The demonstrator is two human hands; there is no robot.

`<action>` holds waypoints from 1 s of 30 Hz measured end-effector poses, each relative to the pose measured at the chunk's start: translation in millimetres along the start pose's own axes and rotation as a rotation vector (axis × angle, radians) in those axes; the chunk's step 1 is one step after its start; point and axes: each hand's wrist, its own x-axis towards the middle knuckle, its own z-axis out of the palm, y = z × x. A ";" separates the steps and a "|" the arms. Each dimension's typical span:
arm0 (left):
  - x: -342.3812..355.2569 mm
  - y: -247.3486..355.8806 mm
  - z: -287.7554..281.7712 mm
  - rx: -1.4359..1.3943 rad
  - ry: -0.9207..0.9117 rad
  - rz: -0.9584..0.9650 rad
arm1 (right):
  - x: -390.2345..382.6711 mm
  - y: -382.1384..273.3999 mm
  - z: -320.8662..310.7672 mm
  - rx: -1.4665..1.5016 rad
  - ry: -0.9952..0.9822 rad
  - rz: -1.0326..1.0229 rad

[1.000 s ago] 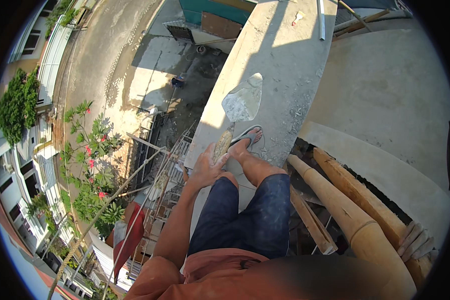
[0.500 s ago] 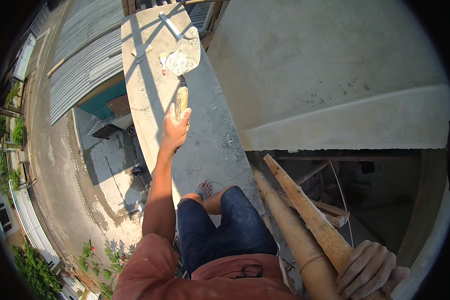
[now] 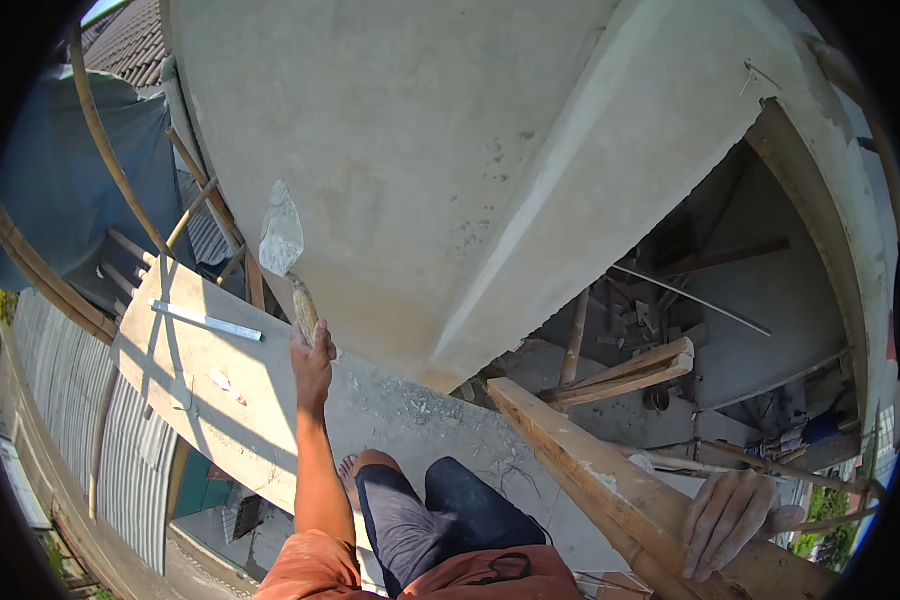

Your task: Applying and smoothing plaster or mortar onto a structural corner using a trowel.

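Note:
My left hand is closed round the worn wooden handle of a pointed trowel. The trowel's pale, mortar-smeared blade points up, in front of the grey plastered wall. My right hand rests at the lower right with its fingers bent over a thick wooden plank, gripping it. Beyond my left hand, on the sunlit platform board, lie a silver metal bar, a small brush and a thin light-coloured tool.
Beside the wall, an opening drops to a lower room with timber and rubble. A squared timber juts out there. Bamboo poles and a grey-blue tarp stand at the far left. Corrugated roofing lies below the board.
My view has swung right toward the wall. The trowel is raised off the board, its blade now near the wall. My right hand stays on the plank.

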 end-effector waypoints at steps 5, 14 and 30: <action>38.8 -7.9 -25.8 0.124 -0.170 -0.100 | -36.4 -9.4 9.9 0.019 0.149 0.295; 84.0 9.0 -57.0 0.177 -0.289 -0.312 | -57.8 51.4 92.2 -0.026 1.340 0.015; 163.0 84.0 10.5 0.325 -0.479 -0.174 | -105.9 102.8 146.0 0.287 1.834 -0.211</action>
